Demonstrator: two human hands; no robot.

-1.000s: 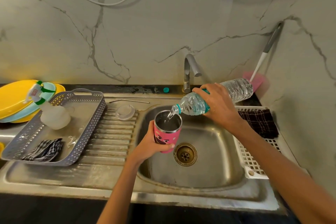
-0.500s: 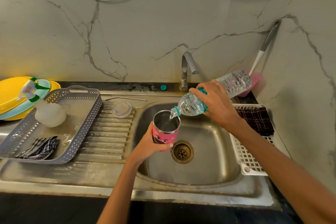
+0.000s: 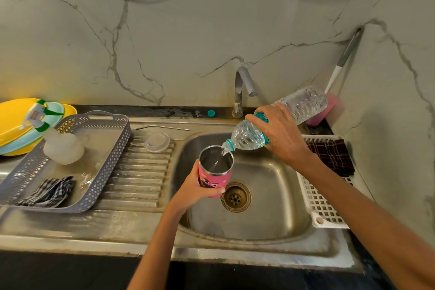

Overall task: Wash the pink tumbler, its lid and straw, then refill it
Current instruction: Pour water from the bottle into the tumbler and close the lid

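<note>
My left hand (image 3: 195, 189) grips the pink tumbler (image 3: 215, 172) upright over the sink basin (image 3: 270, 195). My right hand (image 3: 280, 135) holds a clear plastic water bottle (image 3: 303, 105) tilted down to the left, its mouth at the tumbler's rim. Water runs from the bottle into the steel-lined cup. The clear lid (image 3: 157, 142) lies on the ribbed drainboard to the left. The metal straw (image 3: 162, 127) lies flat just behind the lid, along the sink's back ledge.
A grey perforated tray (image 3: 110, 167) on the drainboard holds a spray bottle (image 3: 58, 143) and a checked cloth (image 3: 50, 192). Yellow plates (image 3: 14, 117) sit far left. The tap (image 3: 242, 89), a teal bottle cap (image 3: 211, 113), a white basket (image 3: 322, 207) with a dark cloth (image 3: 332, 155), and a pink brush (image 3: 329, 106) stand right.
The bottle keeps pouring into the tumbler. Both hands stay in nearly the same pose, and only the camera view shifts slightly.
</note>
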